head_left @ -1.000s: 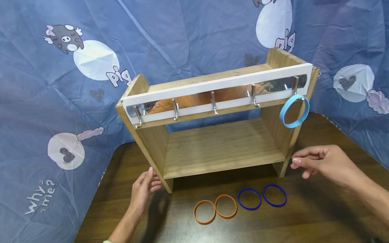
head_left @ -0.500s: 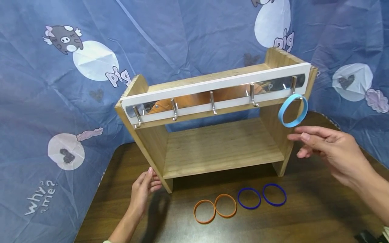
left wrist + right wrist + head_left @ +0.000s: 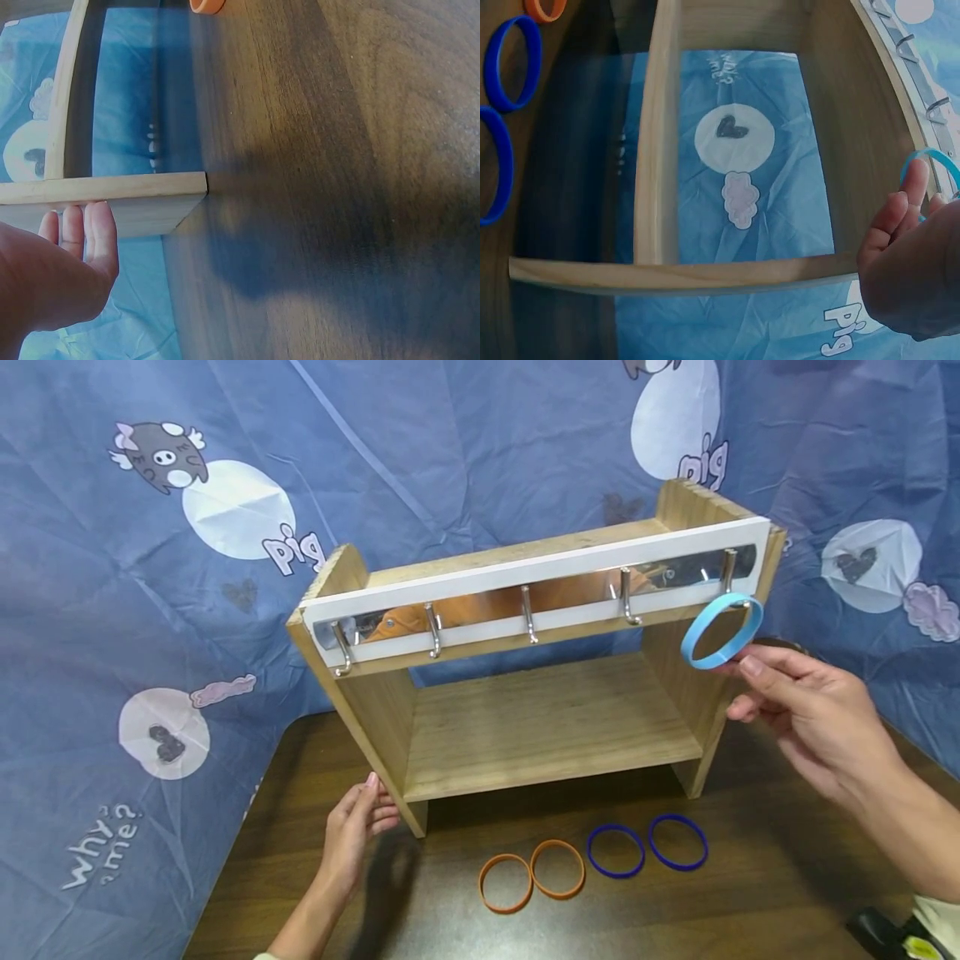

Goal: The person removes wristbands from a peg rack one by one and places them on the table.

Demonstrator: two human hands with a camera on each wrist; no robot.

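Observation:
A light blue silicone wristband (image 3: 705,661) hangs from the rightmost metal hook (image 3: 729,568) on the wooden shelf's front rail. My right hand (image 3: 825,714) pinches the band's lower edge between thumb and index finger; in the right wrist view the hand partly hides the wristband (image 3: 922,156). My left hand (image 3: 356,817) rests against the lower left side of the wooden shelf (image 3: 555,718). In the left wrist view, that hand's fingers (image 3: 105,232) lie nearly straight against the side panel (image 3: 142,214).
Two orange wristbands (image 3: 506,910) and two dark blue wristbands (image 3: 615,876) lie on the brown table (image 3: 637,927) before the shelf. Several other hooks (image 3: 529,618) line the white rail (image 3: 487,578). A patterned blue cloth (image 3: 450,443) hangs behind.
My right hand has risen from beside the shelf's right leg to the light blue wristband and taken its lower edge. The band now tilts slightly leftward. My left hand has stayed put.

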